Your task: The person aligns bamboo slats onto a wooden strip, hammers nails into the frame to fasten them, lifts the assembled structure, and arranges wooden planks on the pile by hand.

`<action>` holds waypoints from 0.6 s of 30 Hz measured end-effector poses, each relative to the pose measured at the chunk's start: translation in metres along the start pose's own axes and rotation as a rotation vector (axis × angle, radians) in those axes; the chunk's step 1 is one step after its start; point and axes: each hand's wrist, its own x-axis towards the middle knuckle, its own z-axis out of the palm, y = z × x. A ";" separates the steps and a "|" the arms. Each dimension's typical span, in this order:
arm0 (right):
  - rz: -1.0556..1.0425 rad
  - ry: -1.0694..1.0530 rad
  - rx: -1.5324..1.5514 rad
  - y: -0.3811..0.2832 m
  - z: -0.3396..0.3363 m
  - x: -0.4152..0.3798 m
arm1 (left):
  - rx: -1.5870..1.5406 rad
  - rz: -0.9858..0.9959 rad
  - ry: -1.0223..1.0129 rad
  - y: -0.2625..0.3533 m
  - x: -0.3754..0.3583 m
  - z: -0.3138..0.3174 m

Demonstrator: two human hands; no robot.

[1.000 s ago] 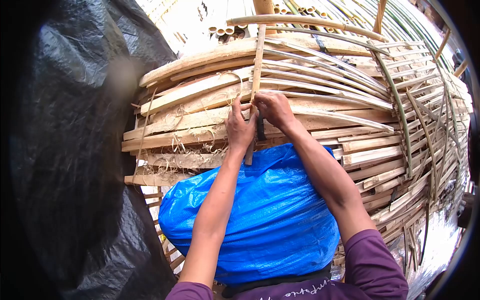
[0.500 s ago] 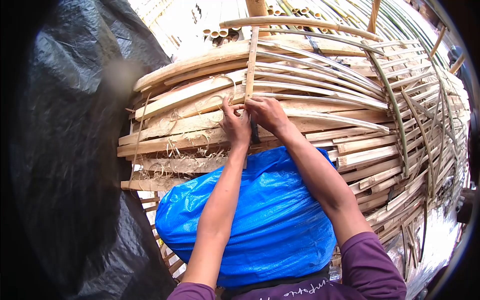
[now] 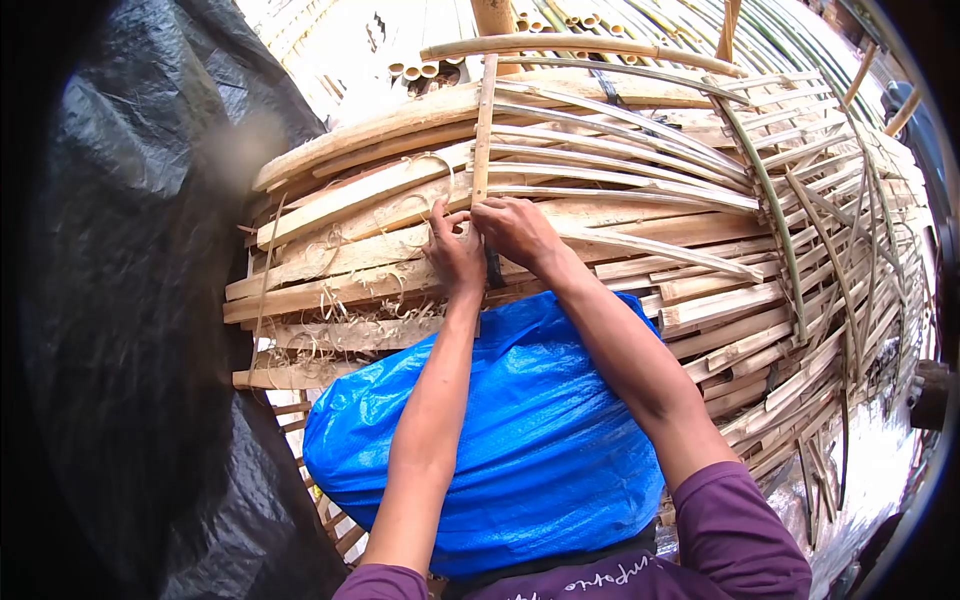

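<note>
An upright bamboo strip (image 3: 485, 120) crosses the ends of several thin split strips (image 3: 640, 180). My right hand (image 3: 517, 230) is closed around its lower end, with the knuckles up. Beside it, touching or nearly touching, my left hand (image 3: 456, 252) has its thumb and index finger bent towards the same end; whether they grip it is hard to see. Something dark hangs just below my right hand. Under both hands lie stacked bamboo slats (image 3: 370, 280) with curled shavings on them. Blue plastic sheeting (image 3: 500, 430) covers the area between my forearms and my body.
Black plastic sheeting (image 3: 150, 300) hangs along the left side. Woven bamboo strips (image 3: 800, 230) spread out at the right. Cut bamboo poles (image 3: 412, 72) show their round ends at the top, near an upright post (image 3: 495, 18).
The whole view has shifted slightly, so the hands and bamboo appear a little further left. My hands remain at the lower end of the upright strip.
</note>
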 end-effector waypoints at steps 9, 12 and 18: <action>0.068 -0.045 0.012 0.000 -0.004 0.000 | 0.021 -0.058 -0.083 0.004 0.006 -0.003; 0.096 -0.083 -0.019 0.000 -0.007 -0.001 | 0.009 -0.010 -0.081 -0.001 0.008 -0.001; 0.339 -0.263 -0.099 0.005 -0.054 -0.007 | 0.043 0.062 -0.053 0.005 0.006 -0.006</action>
